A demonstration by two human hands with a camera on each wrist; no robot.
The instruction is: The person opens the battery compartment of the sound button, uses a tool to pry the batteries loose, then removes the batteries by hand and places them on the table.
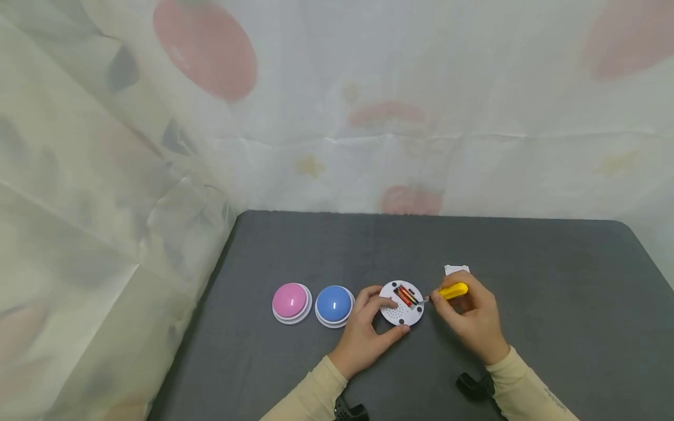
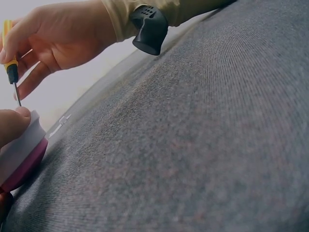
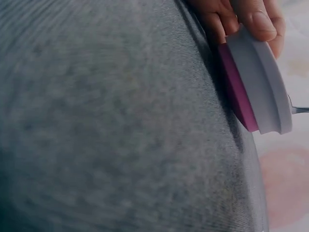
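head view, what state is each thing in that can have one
Upturned button: dome down, back open
Batteries: exposed, lying in that back
Yellow screwdriver: held, tip by the batteries
Pink button: dome up
Blue button: dome up
White piece: partly hidden
Left grip: holding the upturned button
Right grip: pinching the yellow screwdriver

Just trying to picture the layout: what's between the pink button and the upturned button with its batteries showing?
In the head view, the blue button lies between them, with part of the left hand beside the upturned button.
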